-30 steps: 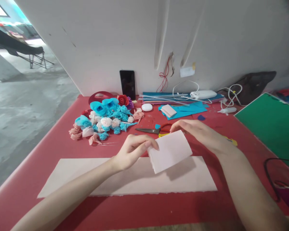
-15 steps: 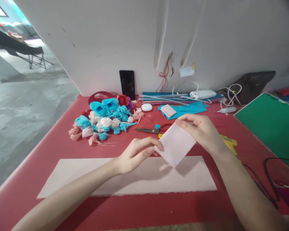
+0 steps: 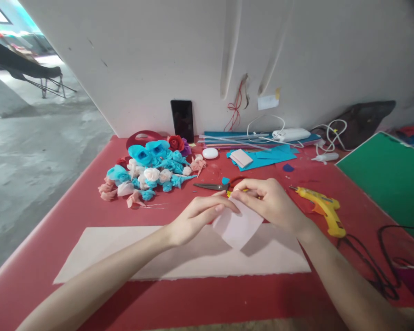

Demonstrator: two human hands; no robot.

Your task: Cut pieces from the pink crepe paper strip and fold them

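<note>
Both hands hold a small pale pink square of paper (image 3: pixel 239 230) above the table. My left hand (image 3: pixel 196 218) has its fingers closed on the paper's left upper edge. With thumb and fingers, my right hand (image 3: pixel 271 202) pinches the upper corner. Beneath them lies a long pale pink paper strip (image 3: pixel 131 255), flat on the red table. Just behind the hands are scissors (image 3: pixel 212 186), their handles partly hidden by my right hand. A yellow glue gun (image 3: pixel 322 207) rests to the right of that hand.
Blue, white, pink and red paper flowers (image 3: pixel 152 174) are heaped at the left. A black phone (image 3: pixel 182 120) leans on the wall. Blue paper sheets (image 3: pixel 272 158) carry a folded pink piece (image 3: pixel 241 158). A green board (image 3: pixel 389 184) stands at the right, near a dark cable (image 3: pixel 376 276).
My right hand has moved left and down, closer to my left hand, bringing the paper square along and bending its top. The glue gun now shows fully.
</note>
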